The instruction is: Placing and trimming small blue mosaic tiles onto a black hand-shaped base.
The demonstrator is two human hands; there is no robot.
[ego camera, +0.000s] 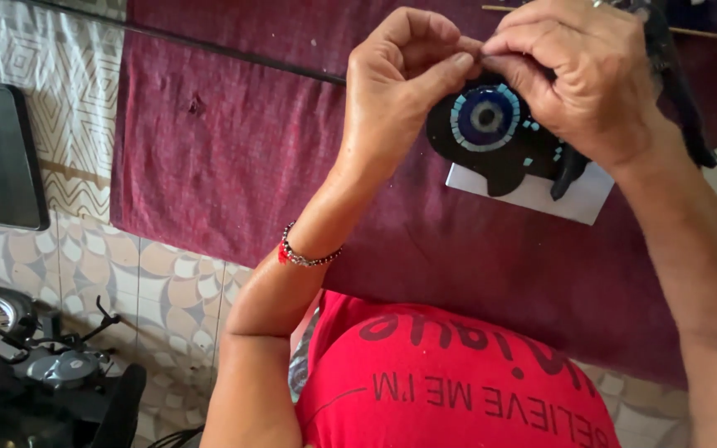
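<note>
My left hand (404, 79) and my right hand (578, 70) meet fingertip to fingertip above a black hand-shaped plaque (499, 145). The plaque carries a round blue eye (485, 118) ringed with small turquoise mosaic tiles. Thumbs and forefingers of both hands pinch together at one spot; whatever is between them is too small to see. The plaque lies on a white sheet (541, 195) on a maroon cloth (234, 158). A beaded red and black bracelet (304, 253) circles my left wrist.
A dark phone or tablet (2, 158) lies at the left on a patterned surface. Below left, a bicycle's handlebar and wheel (10, 332) stand on a tiled floor. A black object (690, 116) lies past my right hand. My red shirt (458, 382) fills the bottom.
</note>
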